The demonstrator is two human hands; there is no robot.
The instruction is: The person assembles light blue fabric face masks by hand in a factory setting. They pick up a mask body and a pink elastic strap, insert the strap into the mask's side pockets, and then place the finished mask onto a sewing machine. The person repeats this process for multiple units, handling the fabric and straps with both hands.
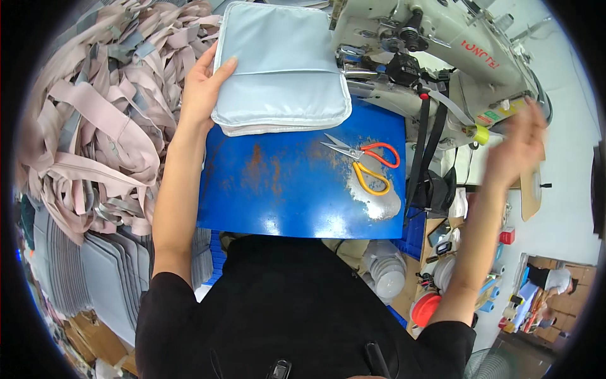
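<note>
A stack of light grey padded fabric panels (278, 98) with white bound edges lies over the far part of the blue work surface (278, 202). My left hand (205, 88) grips its left edge, thumb on top and fingers partly hidden behind. Close to the stack's right side stands a pale industrial sewing machine (480, 63). My right hand (519, 142) is raised beside the machine's right end, smeared by motion, so its fingers cannot be made out. Thread snips with one red and one yellow handle (372, 183) lie on the work surface, blades pointing toward the panels.
Pink and grey fabric strips (107, 126) are heaped at the left. Below them stand stacks of grey panels (95, 278). Clear plastic containers (386, 275) and a red round lid (426, 309) sit low at the right. Other people (555, 279) are in the far right background.
</note>
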